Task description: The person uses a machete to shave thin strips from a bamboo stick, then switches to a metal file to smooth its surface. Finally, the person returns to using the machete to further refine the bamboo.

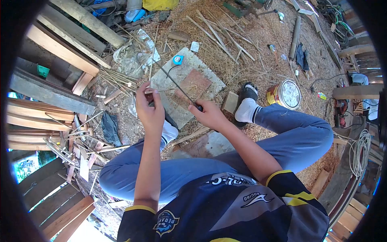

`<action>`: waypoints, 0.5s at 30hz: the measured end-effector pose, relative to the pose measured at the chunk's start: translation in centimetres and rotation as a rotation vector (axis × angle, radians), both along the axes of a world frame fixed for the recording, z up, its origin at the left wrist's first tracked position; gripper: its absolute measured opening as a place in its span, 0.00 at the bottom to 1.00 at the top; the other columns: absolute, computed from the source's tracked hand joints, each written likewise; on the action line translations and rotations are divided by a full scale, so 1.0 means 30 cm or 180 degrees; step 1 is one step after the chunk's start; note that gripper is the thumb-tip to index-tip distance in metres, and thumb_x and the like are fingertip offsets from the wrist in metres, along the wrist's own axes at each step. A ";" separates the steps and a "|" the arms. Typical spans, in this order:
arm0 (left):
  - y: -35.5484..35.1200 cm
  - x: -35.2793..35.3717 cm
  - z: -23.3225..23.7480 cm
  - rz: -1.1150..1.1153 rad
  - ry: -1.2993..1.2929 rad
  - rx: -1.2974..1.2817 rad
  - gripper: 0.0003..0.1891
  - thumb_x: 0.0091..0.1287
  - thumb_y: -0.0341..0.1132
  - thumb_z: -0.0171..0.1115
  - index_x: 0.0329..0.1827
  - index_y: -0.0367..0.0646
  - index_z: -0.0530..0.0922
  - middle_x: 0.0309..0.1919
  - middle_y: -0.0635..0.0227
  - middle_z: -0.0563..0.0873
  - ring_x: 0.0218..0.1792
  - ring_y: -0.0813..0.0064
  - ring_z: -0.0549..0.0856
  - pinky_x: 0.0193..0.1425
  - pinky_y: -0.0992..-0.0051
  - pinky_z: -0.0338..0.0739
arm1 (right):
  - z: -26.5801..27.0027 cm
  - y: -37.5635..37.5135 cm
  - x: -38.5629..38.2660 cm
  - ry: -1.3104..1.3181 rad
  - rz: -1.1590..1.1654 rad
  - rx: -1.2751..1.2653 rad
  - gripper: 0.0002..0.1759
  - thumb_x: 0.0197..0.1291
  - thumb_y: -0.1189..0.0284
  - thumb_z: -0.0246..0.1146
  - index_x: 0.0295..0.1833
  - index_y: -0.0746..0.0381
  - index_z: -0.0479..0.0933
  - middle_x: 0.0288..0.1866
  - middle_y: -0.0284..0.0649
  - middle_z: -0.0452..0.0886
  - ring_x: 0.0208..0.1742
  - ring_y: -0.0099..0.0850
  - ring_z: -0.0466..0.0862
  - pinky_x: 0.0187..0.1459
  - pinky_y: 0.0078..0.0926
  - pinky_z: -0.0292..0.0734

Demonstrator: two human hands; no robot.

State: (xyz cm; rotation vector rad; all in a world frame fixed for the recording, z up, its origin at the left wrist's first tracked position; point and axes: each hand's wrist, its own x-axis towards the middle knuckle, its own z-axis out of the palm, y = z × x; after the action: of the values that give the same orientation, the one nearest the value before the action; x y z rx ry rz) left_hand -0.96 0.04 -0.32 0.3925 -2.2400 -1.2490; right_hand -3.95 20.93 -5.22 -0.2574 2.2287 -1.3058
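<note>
Left hand [151, 108]: was raised in front of the left knee, thumb and fingers closed in a pinch on a pale strip [150, 91]
Pale strip: lay across the left fingertips, above the near part of the board in this view; its far end was too thin to make out clearly
Right hand [209, 115]: was wrapped around the dark handle of a long tool [174, 82], level with the shin and turned toward the left hand
Long tool: slanted from the right fist up and to the left, passing over the board, narrow and dark; whether it had an edge could not be told
Board [211, 76]: lay flat on the ground beyond the hands, greyish, with a reddish-brown patch in its middle
Tape measure [177, 60]: rested on the far part of the board, blue, just beside the line of the long tool
Wooden block [230, 101]: sat between the board and the right foot [246, 105], which wore a white sock and a dark sandal
Bucket [284, 95]: stood near the right knee, its pale lid on
Ground [258, 52]: was strewn with shavings and loose sticks [217, 38]
Rope [360, 153]: hung in a pale coil at far right
</note>
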 end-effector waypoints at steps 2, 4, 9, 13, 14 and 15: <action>0.008 0.006 0.011 0.0115 0.0037 0.0003 0.10 0.80 0.27 0.62 0.60 0.37 0.82 0.45 0.58 0.88 0.42 0.69 0.87 0.50 0.69 0.82 | -0.011 -0.006 0.013 0.0128 0.0033 -0.0093 0.28 0.74 0.50 0.65 0.54 0.69 0.85 0.30 0.47 0.83 0.30 0.36 0.80 0.36 0.39 0.76; 0.003 0.014 0.010 0.0160 0.0089 -0.0315 0.08 0.79 0.26 0.63 0.57 0.37 0.84 0.44 0.57 0.89 0.43 0.68 0.88 0.50 0.69 0.83 | 0.010 -0.011 0.016 0.0127 0.0098 -0.0099 0.28 0.75 0.52 0.65 0.58 0.69 0.85 0.30 0.45 0.83 0.29 0.31 0.78 0.35 0.36 0.76; 0.004 0.007 0.040 -0.0066 0.0316 -0.0965 0.09 0.79 0.25 0.62 0.58 0.35 0.85 0.45 0.55 0.90 0.45 0.65 0.89 0.51 0.68 0.83 | 0.017 -0.019 0.023 0.0087 0.0161 -0.0146 0.28 0.76 0.52 0.65 0.61 0.69 0.84 0.31 0.47 0.83 0.29 0.32 0.79 0.35 0.36 0.77; -0.003 0.008 0.052 -0.0179 0.0602 -0.1581 0.12 0.80 0.25 0.62 0.61 0.33 0.85 0.48 0.56 0.90 0.45 0.64 0.89 0.53 0.67 0.84 | 0.061 -0.019 0.027 0.0110 0.0182 -0.0294 0.28 0.77 0.52 0.64 0.61 0.69 0.84 0.31 0.46 0.84 0.30 0.31 0.80 0.35 0.35 0.77; -0.001 0.011 0.052 -0.0219 0.0573 -0.1436 0.12 0.80 0.25 0.62 0.61 0.33 0.85 0.48 0.56 0.89 0.46 0.65 0.89 0.54 0.68 0.84 | 0.083 -0.018 0.028 0.0089 0.0178 -0.0323 0.27 0.77 0.53 0.64 0.60 0.69 0.84 0.32 0.46 0.84 0.30 0.30 0.80 0.36 0.35 0.77; 0.002 0.016 0.051 -0.0257 0.0541 -0.1291 0.12 0.80 0.25 0.61 0.61 0.33 0.85 0.48 0.57 0.89 0.47 0.65 0.89 0.55 0.68 0.84 | 0.094 -0.018 0.030 0.0068 0.0177 -0.0352 0.27 0.77 0.53 0.64 0.60 0.68 0.84 0.33 0.46 0.84 0.31 0.30 0.80 0.36 0.35 0.78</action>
State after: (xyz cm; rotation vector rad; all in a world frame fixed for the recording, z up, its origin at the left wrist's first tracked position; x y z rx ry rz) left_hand -0.49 0.09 1.22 0.0399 -2.3036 -0.7996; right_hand -3.04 20.40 -2.41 -0.3732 2.1540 -1.4044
